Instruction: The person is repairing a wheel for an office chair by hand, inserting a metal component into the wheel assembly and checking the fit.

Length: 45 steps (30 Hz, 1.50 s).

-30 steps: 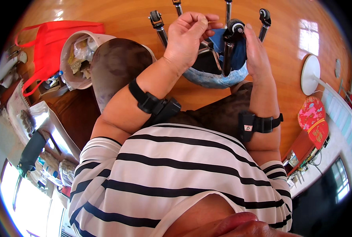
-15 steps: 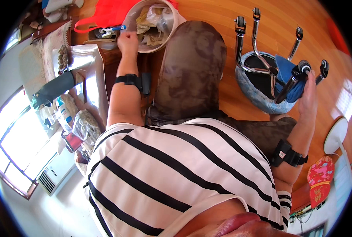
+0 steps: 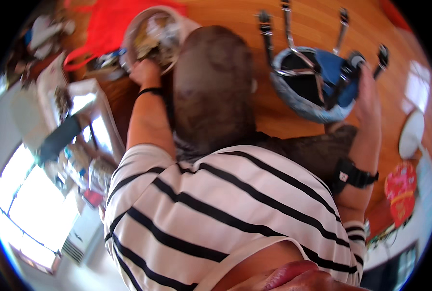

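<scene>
An upside-down stool (image 3: 308, 114) has a blue patterned seat cover, a black underside, chrome legs and black casters. My right hand (image 3: 367, 87) grips it at a near caster, its fingers partly behind the wheel. Dark blue cloth (image 3: 344, 85) bunches on the underside beside that leg. My left hand (image 3: 146, 72) is at the near-left rim of a pale round bin (image 3: 129, 34), blurred, with its fingers curled. Whatever it may hold is hidden. Crumpled paper and clear plastic (image 3: 160, 36) lie inside the bin.
A red bag (image 3: 114, 24) lies behind the bin, with small items (image 3: 107, 60) in front of it. At left, a covered table (image 3: 87, 87) carries clutter. My brown-clad knee (image 3: 213, 82) stands between bin and stool. A white round-topped thing (image 3: 412, 133) is at far right.
My left hand has moved nearer and to the bin's near rim, away from the blue-and-white thing it was by. My right hand stays at the caster. The whole view has shifted.
</scene>
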Tool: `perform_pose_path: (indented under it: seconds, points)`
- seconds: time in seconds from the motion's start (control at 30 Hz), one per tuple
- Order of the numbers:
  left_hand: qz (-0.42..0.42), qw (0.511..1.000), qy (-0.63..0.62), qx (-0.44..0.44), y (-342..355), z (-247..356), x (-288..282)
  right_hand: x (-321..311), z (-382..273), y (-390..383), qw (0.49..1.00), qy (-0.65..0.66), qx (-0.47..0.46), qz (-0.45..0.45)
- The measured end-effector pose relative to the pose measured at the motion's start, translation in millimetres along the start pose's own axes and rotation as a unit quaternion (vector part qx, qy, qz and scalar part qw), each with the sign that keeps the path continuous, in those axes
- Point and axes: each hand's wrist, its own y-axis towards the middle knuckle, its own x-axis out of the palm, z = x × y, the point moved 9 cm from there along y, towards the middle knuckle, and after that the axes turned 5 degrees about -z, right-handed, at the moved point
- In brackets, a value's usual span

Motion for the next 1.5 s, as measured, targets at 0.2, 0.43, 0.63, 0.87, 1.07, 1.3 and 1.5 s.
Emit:
perform_pose_path:
  seconds: [0.2, 0.43, 0.63, 0.87, 1.07, 1.3, 1.5]
  points:
    - [0.006, 0.996, -0.071, 0.062, 4.3, 5.1, 7.0, 17.5, -37.6, -17.7, 0.996, -0.027, -0.078, 0.044]
    - [-0.066, 0.959, -0.087, 0.263, 7.1, 20.8, 1.3, 16.2, -27.0, -14.7, 0.999, -0.004, -0.048, 0.024]
    - [0.128, 0.887, -0.254, 0.363, -126.0, 51.2, -199.9, 16.6, -25.5, -14.6, 0.998, -0.032, -0.042, 0.020]
    - [0.068, 0.584, -0.490, 0.643, -314.2, 193.3, -261.9, 16.7, -24.4, -11.4, 0.998, -0.056, -0.027, -0.009]
    - [0.104, 0.457, -0.569, 0.675, -358.0, 246.6, -252.8, 24.2, -31.5, -13.6, 0.998, -0.031, -0.051, -0.008]
    - [-0.008, 0.552, -0.510, 0.660, -335.6, 268.1, -228.4, 22.1, -33.3, -14.9, 0.997, -0.050, -0.062, -0.008]
    - [-0.238, 0.477, -0.605, 0.592, -319.3, 278.9, -204.5, 20.8, -31.0, -10.9, 0.996, -0.052, -0.074, -0.010]
